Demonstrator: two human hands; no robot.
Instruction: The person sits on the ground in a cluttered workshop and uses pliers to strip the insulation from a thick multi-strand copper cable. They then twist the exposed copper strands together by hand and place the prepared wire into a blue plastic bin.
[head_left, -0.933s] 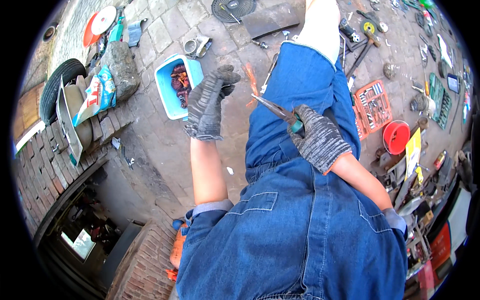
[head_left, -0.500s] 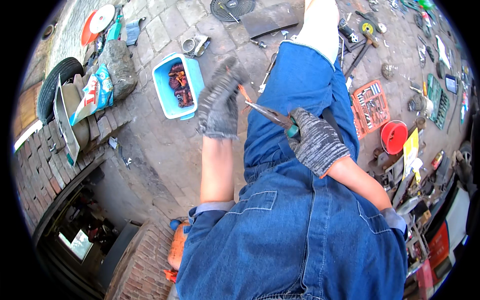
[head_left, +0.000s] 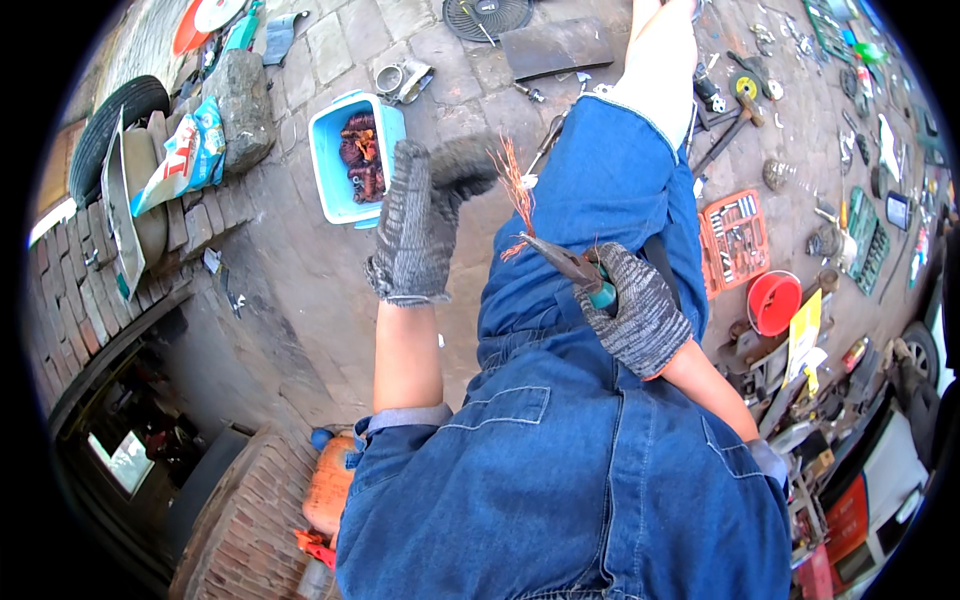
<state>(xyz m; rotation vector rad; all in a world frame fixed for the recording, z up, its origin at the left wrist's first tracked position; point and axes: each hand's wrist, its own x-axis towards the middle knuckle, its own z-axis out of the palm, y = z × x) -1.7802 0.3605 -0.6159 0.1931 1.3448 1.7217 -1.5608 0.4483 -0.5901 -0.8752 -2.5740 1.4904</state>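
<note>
My right hand (head_left: 642, 310), in a grey knitted glove, is closed round the teal handles of long-nosed pliers (head_left: 568, 264). At the tips of their jaws is a frayed bunch of copper wire (head_left: 520, 195), its loose strands pointing up and away from me. My left hand (head_left: 420, 215), gloved alike, is held off to the left with thumb and fingers apart and nothing visible in it. Its thumb side points toward the wire without touching it. Just beyond that hand stands a light blue tub (head_left: 328, 170) with dark reddish-brown copper coils (head_left: 360, 145) inside.
Stone paving lies under everything. An orange socket set case (head_left: 735, 240), a red bucket (head_left: 774, 303) and a hammer (head_left: 728, 130) are to my right. Left are a tyre (head_left: 115, 130), a rock (head_left: 240, 110) and a plastic bag (head_left: 190, 165). A dark flat plate (head_left: 557, 47) lies ahead.
My left hand has drawn left, away from the wire, and its thumb has spread from the fingers. More of the wire bunch shows now. The pliers have shifted slightly right and down.
</note>
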